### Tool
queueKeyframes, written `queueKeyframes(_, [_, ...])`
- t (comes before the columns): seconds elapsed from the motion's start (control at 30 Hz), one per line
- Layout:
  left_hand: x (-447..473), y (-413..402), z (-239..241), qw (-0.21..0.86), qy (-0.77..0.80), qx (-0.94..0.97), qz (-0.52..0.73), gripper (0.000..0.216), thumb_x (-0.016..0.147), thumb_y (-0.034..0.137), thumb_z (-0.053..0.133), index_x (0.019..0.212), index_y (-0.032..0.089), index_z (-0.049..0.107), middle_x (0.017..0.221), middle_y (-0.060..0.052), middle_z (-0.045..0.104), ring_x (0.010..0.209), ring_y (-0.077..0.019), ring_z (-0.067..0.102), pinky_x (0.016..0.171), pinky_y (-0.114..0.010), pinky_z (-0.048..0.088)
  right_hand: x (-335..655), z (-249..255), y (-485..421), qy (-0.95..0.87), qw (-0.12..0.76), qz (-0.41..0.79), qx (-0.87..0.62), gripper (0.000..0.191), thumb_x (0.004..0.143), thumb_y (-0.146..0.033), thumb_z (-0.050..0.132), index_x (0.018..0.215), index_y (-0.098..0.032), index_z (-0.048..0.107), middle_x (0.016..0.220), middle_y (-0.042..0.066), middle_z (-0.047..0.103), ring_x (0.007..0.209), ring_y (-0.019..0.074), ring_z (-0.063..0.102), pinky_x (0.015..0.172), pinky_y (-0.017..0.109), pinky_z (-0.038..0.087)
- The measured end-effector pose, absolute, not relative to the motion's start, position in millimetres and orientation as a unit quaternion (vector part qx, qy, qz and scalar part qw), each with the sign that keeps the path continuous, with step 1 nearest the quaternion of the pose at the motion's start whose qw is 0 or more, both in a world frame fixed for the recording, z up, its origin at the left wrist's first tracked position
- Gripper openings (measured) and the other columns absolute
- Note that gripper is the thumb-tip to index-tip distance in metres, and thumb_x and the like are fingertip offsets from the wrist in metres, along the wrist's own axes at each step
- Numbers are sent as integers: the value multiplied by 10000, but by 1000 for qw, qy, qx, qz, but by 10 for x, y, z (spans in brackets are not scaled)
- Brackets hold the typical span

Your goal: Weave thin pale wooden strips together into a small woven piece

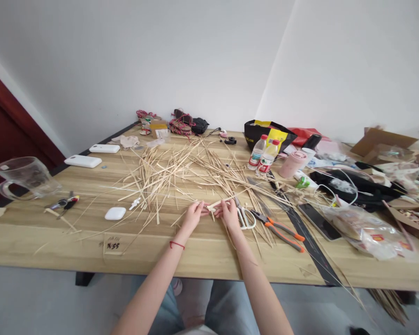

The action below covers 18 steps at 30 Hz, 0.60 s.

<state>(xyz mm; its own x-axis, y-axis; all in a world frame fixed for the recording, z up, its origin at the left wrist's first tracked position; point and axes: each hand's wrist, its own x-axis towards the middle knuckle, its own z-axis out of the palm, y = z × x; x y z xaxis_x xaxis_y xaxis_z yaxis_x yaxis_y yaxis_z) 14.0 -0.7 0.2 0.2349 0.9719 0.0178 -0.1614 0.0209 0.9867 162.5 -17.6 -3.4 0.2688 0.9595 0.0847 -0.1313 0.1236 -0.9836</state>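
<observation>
Near the middle of the table's front part, my left hand (194, 214) is closed in a pinch on the left end of a small piece of interlaced pale plant strips (211, 208). My right hand (229, 215) pinches the same piece from the right, and long strip ends stick out past the fingers. The fingers hide part of it. Just right of my right hand lie white-handled scissors (246, 218). Beside them are pliers (281, 230) with orange and grey handles. Beyond both hands spreads a loose heap of pale strips (167, 163).
A glass jug (26, 179) lies at the left, with a white case (115, 213) nearer me. Two bottles (263, 156), a pink cup (293, 164) and a black bag (269, 132) stand back right. A phone (319, 221) and plastic bags (370, 232) lie at right.
</observation>
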Motion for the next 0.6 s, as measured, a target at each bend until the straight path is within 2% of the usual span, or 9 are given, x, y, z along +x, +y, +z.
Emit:
queueKeyframes(0.17, [141,21,-60,588,397,519,477,341,812,465,573,870,137,645,873,-109,710,778,-228,693,773,-412,565,1629,4,-180,-480,575,434,-501,382,669,-523,684,785,-181,557,726,45,670,436,131,561,368,235,392])
queueKeyframes(0.27, [143,10,-55,582,397,525,478,327,814,453,573,862,139,653,878,-110,709,775,-226,693,760,-401,570,1636,-18,-181,-507,546,427,-513,377,650,-517,702,732,-162,606,644,41,657,436,132,541,388,238,383])
queueKeyframes(0.4, [152,-3,-46,563,400,532,489,308,812,435,584,858,143,670,885,-113,708,806,-229,688,767,-392,568,1639,-79,-158,-507,546,406,-529,359,689,-522,664,706,-171,593,502,-6,582,394,124,488,393,236,351])
queueKeyframes(0.6, [175,-1,-57,563,393,522,507,268,790,405,623,843,148,675,887,-105,711,794,-227,689,799,-412,557,1637,-158,-114,-471,577,374,-552,357,699,-535,643,687,-201,518,474,-31,546,389,130,471,406,245,346])
